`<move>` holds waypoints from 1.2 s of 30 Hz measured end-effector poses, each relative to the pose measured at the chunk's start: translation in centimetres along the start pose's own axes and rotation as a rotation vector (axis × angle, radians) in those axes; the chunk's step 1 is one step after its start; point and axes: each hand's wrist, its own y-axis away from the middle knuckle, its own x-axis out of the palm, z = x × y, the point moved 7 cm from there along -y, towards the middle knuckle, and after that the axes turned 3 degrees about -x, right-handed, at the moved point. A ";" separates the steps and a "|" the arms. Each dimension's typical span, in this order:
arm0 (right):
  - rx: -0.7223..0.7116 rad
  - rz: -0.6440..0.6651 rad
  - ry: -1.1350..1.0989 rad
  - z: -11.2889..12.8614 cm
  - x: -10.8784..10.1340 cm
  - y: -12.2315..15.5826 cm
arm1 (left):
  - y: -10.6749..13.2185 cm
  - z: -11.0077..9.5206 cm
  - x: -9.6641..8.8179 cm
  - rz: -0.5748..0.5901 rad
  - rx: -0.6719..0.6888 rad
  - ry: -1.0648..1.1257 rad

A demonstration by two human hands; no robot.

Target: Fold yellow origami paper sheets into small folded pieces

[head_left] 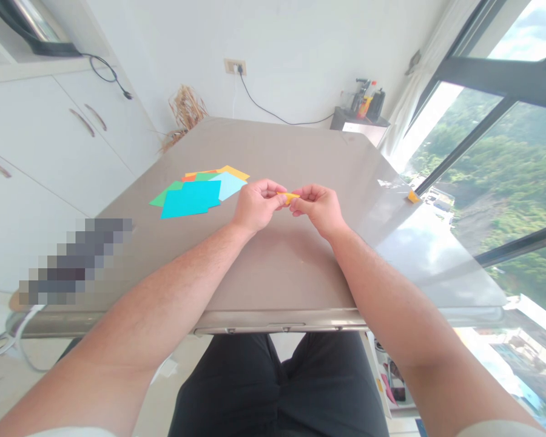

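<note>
A small folded piece of yellow-orange paper (pixel 288 198) is held between my two hands, just above the middle of the table. My left hand (pixel 259 205) pinches its left end between thumb and fingers. At the other end, my right hand (pixel 317 209) grips it in the same pinching way. Fingertips cover parts of the paper, so its full shape is hidden. Left of my hands lies a loose spread of coloured paper sheets (pixel 192 198), in turquoise, light blue, green, orange and yellow.
The grey-brown table (pixel 282 267) reaches a window on the right. Near its right edge sits a small yellow-orange piece (pixel 413 196). A blurred-out dark object (pixel 79 261) lies at the front left. Behind the table, a small cabinet (pixel 360 121) holds bottles; a black cable (pixel 273 112) runs along the wall.
</note>
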 end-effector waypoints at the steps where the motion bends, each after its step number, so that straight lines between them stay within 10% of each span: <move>1: 0.005 0.006 -0.006 -0.1 0.0 0.0 | 0.0 0.0 0.0 -0.005 -0.001 -0.004; 36: 0.004 0.022 0.045 -0.4 -0.1 -0.1 | 0.1 0.2 0.3 0.072 -0.066 0.005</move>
